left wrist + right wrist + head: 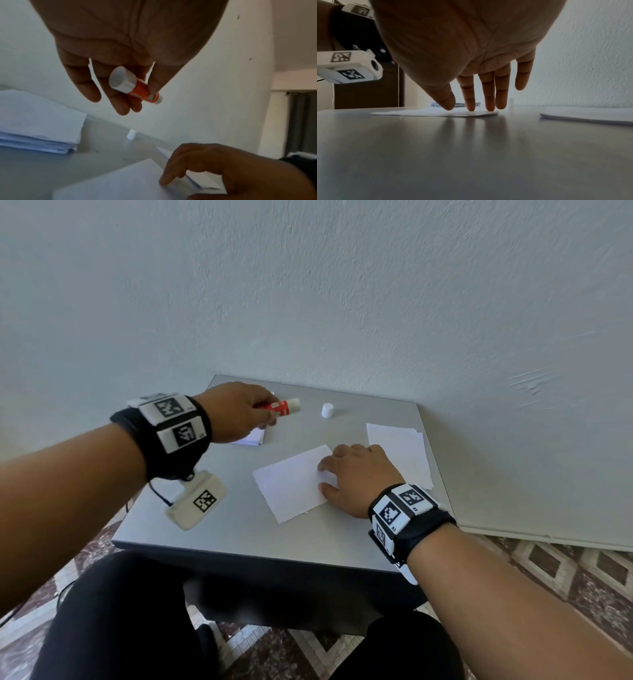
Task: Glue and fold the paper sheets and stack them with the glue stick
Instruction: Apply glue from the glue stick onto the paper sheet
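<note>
Holding the glue stick in the air over the far left part of the table, the left hand pinches its red body between the thumb and the fingers. In the left wrist view the stick's wide white end points toward the camera and the other end points away, so I cannot tell if the glue is out. Its white cap stands alone on the table, well apart from the stick.

The right hand lies with straight fingers pressed on the right edge of the single paper sheet in the middle of the table. A pile of unfolded sheets waits to the right, and a small stack of folded sheets lies under the left hand.

Several things can go wrong from here, in my judgement. If the right hand presses too lightly, the sheet can slide or wrinkle when the glue is rubbed on it. The right fingers cover one edge, so glue may touch them, or that edge may stay dry. If the stick goes past the edge of the paper, glue comes on the table and the sheet may stick there. The uncapped stick can also dry, or smear the folded stack below it.
</note>
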